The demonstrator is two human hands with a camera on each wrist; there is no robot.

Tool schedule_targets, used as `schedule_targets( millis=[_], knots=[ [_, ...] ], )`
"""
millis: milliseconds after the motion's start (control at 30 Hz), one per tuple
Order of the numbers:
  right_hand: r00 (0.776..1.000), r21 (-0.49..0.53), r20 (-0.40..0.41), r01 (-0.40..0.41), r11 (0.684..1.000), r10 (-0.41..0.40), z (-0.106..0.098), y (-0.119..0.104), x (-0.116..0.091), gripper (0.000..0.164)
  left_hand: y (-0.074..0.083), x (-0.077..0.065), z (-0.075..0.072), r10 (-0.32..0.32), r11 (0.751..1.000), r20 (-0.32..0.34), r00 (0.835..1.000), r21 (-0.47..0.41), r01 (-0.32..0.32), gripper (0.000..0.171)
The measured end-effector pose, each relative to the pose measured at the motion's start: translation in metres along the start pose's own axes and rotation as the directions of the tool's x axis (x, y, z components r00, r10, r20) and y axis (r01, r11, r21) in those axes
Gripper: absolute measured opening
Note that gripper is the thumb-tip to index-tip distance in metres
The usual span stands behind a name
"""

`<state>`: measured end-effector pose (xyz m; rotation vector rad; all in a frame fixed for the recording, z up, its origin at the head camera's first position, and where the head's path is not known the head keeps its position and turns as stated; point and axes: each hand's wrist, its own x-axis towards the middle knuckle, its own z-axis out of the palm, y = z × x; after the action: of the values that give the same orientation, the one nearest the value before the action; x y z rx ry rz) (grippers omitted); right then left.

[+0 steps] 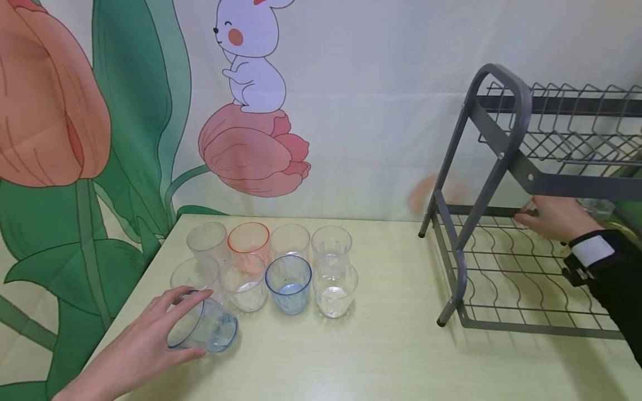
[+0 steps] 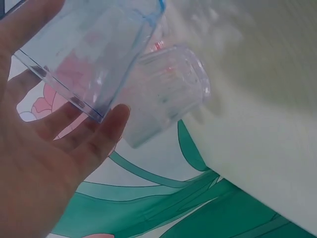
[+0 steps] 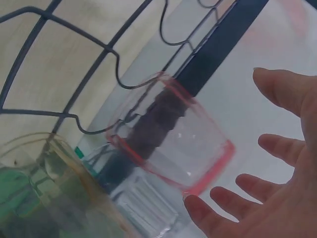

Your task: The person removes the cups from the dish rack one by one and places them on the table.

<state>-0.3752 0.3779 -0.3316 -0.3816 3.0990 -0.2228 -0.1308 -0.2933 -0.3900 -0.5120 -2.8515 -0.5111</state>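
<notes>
My left hand (image 1: 142, 340) grips a blue-rimmed clear glass (image 1: 220, 328) between thumb and fingers. The glass lies tilted on its side, its mouth toward my palm. Just behind it, on the table, stands a clear glass (image 2: 173, 94). Over on the right, my right hand (image 1: 564, 217) reaches into the lower tier of a grey wire rack (image 1: 463, 278). In the right wrist view its fingers (image 3: 282, 148) are spread beside a red-rimmed glass (image 3: 198, 153), one fingertip right at the glass's base. That glass sits on the rack's wires, with another clear glass (image 3: 148, 203) beside it.
Two rows of glasses stand at the table's back left, among them a blue glass (image 1: 289, 287) and an orange-red one (image 1: 248, 239). A yellowish-rimmed glass (image 3: 54, 188) is also on the rack. The rack's upper basket (image 1: 572, 122) overhangs my right hand. A printed cloth (image 1: 361, 111) hangs behind.
</notes>
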Motion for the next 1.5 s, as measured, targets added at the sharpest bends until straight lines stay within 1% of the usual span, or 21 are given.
schedule_targets(
  millis=[67,133,233,267,333,467,500,533,667,867,1033,1200,1333,1500],
  knots=[
    [1.000,-0.001,0.008,-0.011,1.000,0.011,0.002,0.004,0.002,0.041,-0.002,0.001,-0.001,-0.031,1.000,0.049,0.998,-0.003,0.031,0.093],
    [1.000,-0.019,0.003,-0.017,1.000,0.017,0.005,0.007,0.004,0.041,-0.003,0.001,-0.002,-0.046,0.999,0.082,0.996,0.003,0.046,0.091],
    [1.000,-0.022,-0.012,-0.023,0.999,0.023,0.010,0.011,0.006,0.037,-0.006,0.000,-0.001,-0.030,0.999,0.088,0.996,0.034,0.027,0.089],
    [1.000,-0.019,-0.017,-0.027,0.999,0.026,0.012,0.013,0.007,0.039,-0.007,-0.001,0.000,-0.016,0.999,0.082,0.996,0.045,0.013,0.088],
    [0.999,-0.005,-0.027,-0.030,1.000,0.029,0.015,0.016,0.009,0.046,-0.009,-0.002,0.001,0.008,0.998,0.076,0.997,0.066,-0.013,0.087],
    [0.998,0.020,-0.035,-0.041,0.999,0.042,0.019,0.023,0.008,0.070,-0.012,-0.002,0.003,0.026,0.994,0.090,0.996,0.099,-0.035,0.087],
    [0.999,0.024,-0.037,-0.038,0.999,0.039,0.020,0.025,0.008,0.072,-0.012,-0.001,0.003,0.026,0.994,0.096,0.995,0.107,-0.036,0.087],
    [0.999,0.027,-0.036,-0.037,0.999,0.038,0.021,0.026,0.008,0.072,-0.012,-0.001,0.003,0.023,0.993,0.106,0.994,0.113,-0.035,0.087],
    [0.999,0.048,-0.044,-0.020,0.999,0.022,0.022,0.029,0.006,0.068,-0.013,-0.002,0.002,0.037,0.989,0.105,0.994,0.140,-0.052,0.088],
    [0.998,0.032,-0.063,-0.004,0.999,0.006,0.023,0.030,0.005,0.064,-0.015,-0.002,0.004,0.048,0.987,0.101,0.994,0.150,-0.063,0.091],
    [0.998,-0.001,-0.070,0.002,1.000,-0.002,0.025,0.030,0.003,0.063,-0.016,-0.004,0.007,0.027,0.988,0.114,0.993,0.150,-0.044,0.091],
    [0.996,-0.001,-0.082,0.030,1.000,-0.029,0.023,0.029,0.000,0.062,-0.012,-0.005,0.007,-0.002,0.981,0.134,0.991,0.192,-0.024,0.093],
    [0.998,0.002,-0.053,0.039,0.999,-0.039,0.018,0.025,-0.003,0.063,-0.009,-0.005,0.006,-0.030,0.977,0.142,0.989,0.212,-0.001,0.095],
    [0.999,0.024,-0.020,0.036,0.999,-0.035,0.014,0.018,-0.010,0.064,-0.006,-0.002,0.006,-0.084,0.975,0.172,0.982,0.220,0.045,0.102]
  ],
)
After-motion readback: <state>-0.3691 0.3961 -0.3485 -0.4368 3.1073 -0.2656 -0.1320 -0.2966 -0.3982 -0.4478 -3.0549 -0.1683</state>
